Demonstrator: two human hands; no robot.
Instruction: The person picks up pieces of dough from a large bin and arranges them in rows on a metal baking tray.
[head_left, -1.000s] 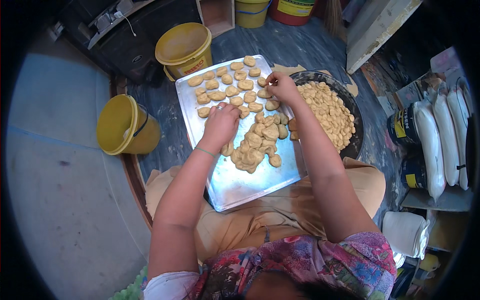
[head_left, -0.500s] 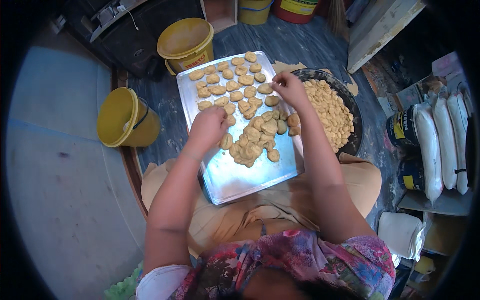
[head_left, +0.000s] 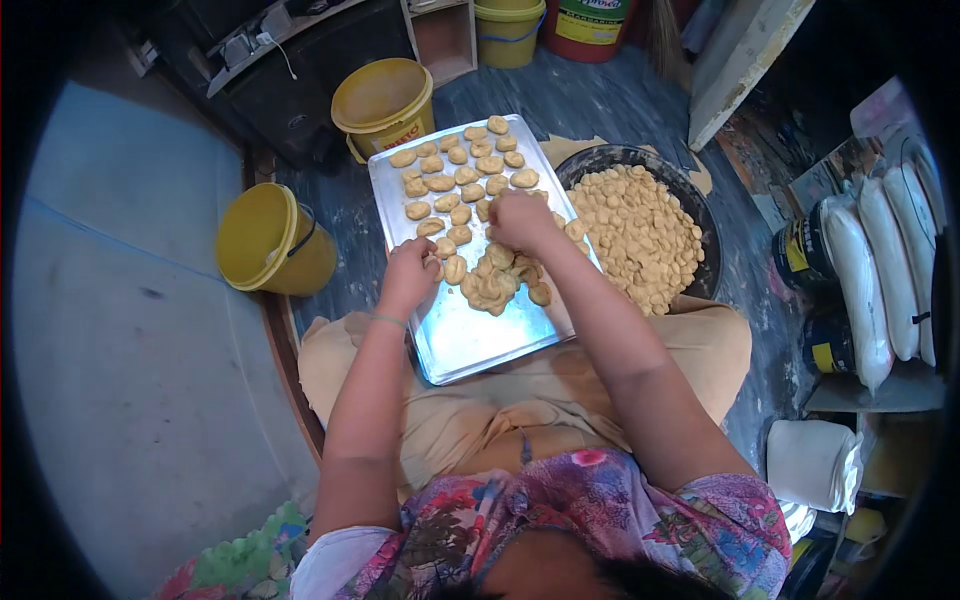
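Observation:
A silver baking tray (head_left: 490,345) lies slanted across my lap, with rows of tan dough pieces (head_left: 466,175) on its far part. Nearer to me is a loose heap of the same dough pieces (head_left: 490,290). My left hand (head_left: 405,275) is at the tray's left edge, its fingertips closed on a small dough piece beside the rows. Over the far side of the heap, my right hand (head_left: 522,220) has its fingers drawn together and pointing down; the hand itself hides what they hold. Right of the tray, a black round pan (head_left: 710,275) is full of dough pieces (head_left: 640,235).
Two yellow buckets (head_left: 384,100) (head_left: 300,255) stand beyond and left of the tray. Farther back are another yellow bucket (head_left: 505,35) and a red one (head_left: 585,30). White plastic-wrapped packs (head_left: 855,290) line the right side. A pale board (head_left: 150,300) borders the left.
My right hand has moved left and nearer, from the tray's right edge to the heap. My left hand has shifted slightly left and nearer. The heap looks smaller, partly covered by my right arm.

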